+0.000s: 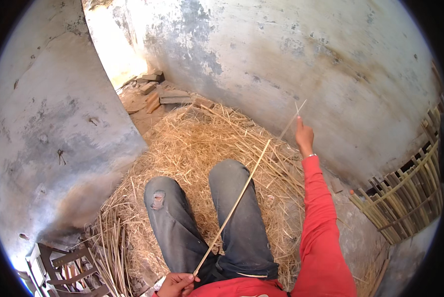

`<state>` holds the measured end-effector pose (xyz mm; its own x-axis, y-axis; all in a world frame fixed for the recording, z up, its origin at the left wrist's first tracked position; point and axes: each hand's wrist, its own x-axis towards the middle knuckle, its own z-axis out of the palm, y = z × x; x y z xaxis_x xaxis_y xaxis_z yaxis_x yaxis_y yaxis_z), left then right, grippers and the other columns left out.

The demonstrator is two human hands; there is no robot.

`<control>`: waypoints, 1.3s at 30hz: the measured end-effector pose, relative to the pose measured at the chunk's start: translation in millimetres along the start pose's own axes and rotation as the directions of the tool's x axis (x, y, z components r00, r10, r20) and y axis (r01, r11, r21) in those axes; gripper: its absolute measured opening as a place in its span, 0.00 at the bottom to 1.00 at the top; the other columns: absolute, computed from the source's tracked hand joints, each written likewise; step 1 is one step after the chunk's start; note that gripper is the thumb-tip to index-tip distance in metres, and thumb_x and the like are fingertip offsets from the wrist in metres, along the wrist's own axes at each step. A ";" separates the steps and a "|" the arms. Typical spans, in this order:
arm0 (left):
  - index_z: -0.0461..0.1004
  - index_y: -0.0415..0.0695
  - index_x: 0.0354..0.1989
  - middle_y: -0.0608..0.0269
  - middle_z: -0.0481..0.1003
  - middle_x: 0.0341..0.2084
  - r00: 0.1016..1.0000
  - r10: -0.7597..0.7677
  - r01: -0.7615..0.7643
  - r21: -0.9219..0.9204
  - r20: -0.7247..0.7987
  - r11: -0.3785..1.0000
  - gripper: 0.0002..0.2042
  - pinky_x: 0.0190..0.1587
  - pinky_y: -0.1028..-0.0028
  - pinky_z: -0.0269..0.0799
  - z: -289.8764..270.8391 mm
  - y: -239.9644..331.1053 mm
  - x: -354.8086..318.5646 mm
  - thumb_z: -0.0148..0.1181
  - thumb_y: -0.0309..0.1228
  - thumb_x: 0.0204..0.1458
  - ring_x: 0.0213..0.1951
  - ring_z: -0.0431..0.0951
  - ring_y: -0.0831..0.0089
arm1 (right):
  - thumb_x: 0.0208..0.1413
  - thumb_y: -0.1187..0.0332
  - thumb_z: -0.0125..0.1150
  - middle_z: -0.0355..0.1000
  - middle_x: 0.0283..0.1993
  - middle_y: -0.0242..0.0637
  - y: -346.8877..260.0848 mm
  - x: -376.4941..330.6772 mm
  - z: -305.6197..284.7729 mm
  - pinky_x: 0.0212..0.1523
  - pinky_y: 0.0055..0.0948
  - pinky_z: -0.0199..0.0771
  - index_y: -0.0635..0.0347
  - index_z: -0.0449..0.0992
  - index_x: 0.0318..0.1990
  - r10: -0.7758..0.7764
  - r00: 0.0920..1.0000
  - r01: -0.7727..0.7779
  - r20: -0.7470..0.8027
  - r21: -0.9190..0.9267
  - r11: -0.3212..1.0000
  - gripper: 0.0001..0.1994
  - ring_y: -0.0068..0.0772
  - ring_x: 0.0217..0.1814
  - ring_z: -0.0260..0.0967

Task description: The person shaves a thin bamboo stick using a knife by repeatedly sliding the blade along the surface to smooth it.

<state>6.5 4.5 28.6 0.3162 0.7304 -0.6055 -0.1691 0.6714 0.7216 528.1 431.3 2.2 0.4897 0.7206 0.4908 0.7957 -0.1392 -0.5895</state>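
A long, thin, pale bamboo strip [235, 206] slants up across my thighs from lower left to upper right. My left hand [178, 284], low by my lap, pinches its near end between thumb and fingers. With the arm stretched out, my right hand [304, 136] is closed at the fingertips around thin slivers [301, 106] that cross above it. A duller narrow length [287, 128] runs beside that hand; whether it joins the strip I cannot tell. A short pale strip [253, 275] lies across my lap.
Heaped shavings [187, 133] cover the floor around my knees. Loose strips [114, 247] lie at the left, near a dark slatted frame [71, 265]. A woven stick basket [405, 193] stands right, by the wall [281, 54]. Bricks [175, 97] lie farther off.
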 end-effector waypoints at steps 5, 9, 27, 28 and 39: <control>0.80 0.32 0.46 0.71 0.67 0.18 0.999 -0.026 0.025 -0.056 -0.018 0.998 0.14 0.20 0.79 0.50 3.3 9.1 27.1 0.55 0.33 0.71 0.17 0.60 0.84 | 0.68 0.40 0.56 0.54 0.16 0.25 -33.2 -32.6 0.7 0.25 0.33 0.53 0.57 0.64 0.15 0.177 0.917 -0.358 0.358 0.539 0.763 0.34 0.21 0.22 0.50; 0.79 0.32 0.46 0.69 0.66 0.18 0.999 0.047 -0.047 -0.030 0.009 0.998 0.14 0.21 0.77 0.49 6.8 20.1 45.4 0.57 0.34 0.70 0.17 0.58 0.83 | 0.67 0.42 0.60 0.52 0.17 0.18 -106.8 -94.5 -43.2 0.23 0.32 0.47 0.50 0.62 0.15 -0.040 0.896 -0.257 0.443 0.589 0.766 0.32 0.17 0.22 0.46; 0.74 0.37 0.52 0.76 0.58 0.23 0.923 -0.082 0.235 -0.382 0.376 0.894 0.15 0.16 0.82 0.47 57.7 89.0 136.9 0.46 0.37 0.75 0.15 0.51 0.89 | 0.65 0.47 0.60 0.68 0.15 0.45 -139.3 -226.6 -120.4 0.17 0.44 0.65 0.54 0.78 0.19 -0.626 0.561 0.502 0.542 0.378 0.778 0.26 0.52 0.15 0.69; 0.74 0.37 0.51 0.76 0.58 0.22 0.932 -0.091 0.228 -0.375 0.350 0.898 0.15 0.16 0.82 0.47 59.6 90.1 135.7 0.46 0.37 0.75 0.15 0.50 0.88 | 0.66 0.46 0.59 0.68 0.14 0.45 -136.5 -221.0 -113.7 0.17 0.44 0.65 0.54 0.77 0.18 -0.619 0.610 0.503 0.494 0.363 0.785 0.27 0.51 0.15 0.68; 0.74 0.39 0.50 0.75 0.57 0.21 0.945 -0.110 0.224 -0.367 0.307 0.903 0.13 0.16 0.81 0.47 28.1 60.2 83.5 0.48 0.36 0.74 0.15 0.50 0.87 | 0.67 0.41 0.55 0.69 0.15 0.45 -137.4 -176.5 -75.2 0.19 0.46 0.65 0.54 0.78 0.19 -0.599 0.717 0.479 0.357 0.372 0.795 0.30 0.50 0.16 0.69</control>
<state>48.9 102.3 30.9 0.6039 0.5779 -0.5489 -0.4243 0.8161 0.3924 359.2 272.1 44.8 -0.2529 0.8423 0.4761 0.7347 0.4873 -0.4719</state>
